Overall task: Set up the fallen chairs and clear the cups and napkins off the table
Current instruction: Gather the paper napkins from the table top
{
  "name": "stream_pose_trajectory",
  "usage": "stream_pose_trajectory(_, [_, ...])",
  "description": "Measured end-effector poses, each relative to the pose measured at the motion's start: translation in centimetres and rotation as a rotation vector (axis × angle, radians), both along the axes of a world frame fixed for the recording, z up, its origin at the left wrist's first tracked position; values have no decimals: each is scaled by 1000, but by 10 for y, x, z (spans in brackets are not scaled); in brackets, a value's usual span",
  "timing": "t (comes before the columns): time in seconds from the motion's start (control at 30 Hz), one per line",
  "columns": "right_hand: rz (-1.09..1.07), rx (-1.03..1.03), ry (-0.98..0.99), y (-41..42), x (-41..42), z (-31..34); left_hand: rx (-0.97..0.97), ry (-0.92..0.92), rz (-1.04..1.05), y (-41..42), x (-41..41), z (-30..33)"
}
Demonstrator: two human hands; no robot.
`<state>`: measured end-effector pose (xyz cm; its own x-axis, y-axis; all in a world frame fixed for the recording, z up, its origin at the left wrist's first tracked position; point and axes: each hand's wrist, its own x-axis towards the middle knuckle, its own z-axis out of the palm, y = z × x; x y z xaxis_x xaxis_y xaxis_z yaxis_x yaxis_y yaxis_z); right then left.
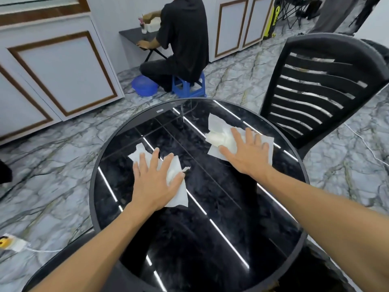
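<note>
Both hands are lying flat on napkins on the round table (117, 135).

The left hand (155, 182) is pressing the nearer napkin (179, 192), the right hand (248, 152) the farther crumpled napkin (219, 135), fingers spread, gripping nothing. The paper is probably light, soft, easy to tear; better to gather it at the middle.

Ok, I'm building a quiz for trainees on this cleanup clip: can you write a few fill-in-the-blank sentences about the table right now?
1. Each hand lies flat on a white ____.
2. The left hand and the right hand press down on a round, glossy ____ table.
3. The black chair by the table stands ____.

Missing words: napkin; black; upright
</note>
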<state>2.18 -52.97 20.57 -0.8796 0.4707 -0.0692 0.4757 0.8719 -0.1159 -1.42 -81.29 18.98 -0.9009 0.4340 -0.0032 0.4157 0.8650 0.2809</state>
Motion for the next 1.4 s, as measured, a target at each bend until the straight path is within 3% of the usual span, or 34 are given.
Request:
stream_pose_trajectory(0.43, [228,-111,112,-34,-6,-17,38,33,-63,37,-10,-6])
stream_pose_trajectory(0.7, [241,-226,269,-45,14,-22,29,99,-108,38,-2,-6])
stream_pose_trajectory(1.07, [256,-325,443,-56,55,-16,154,20,-194,28,22,-6])
stream_pose_trajectory(1.4, [195,-328,299,-59,102,-4,392,-7,-208,15,57,2])
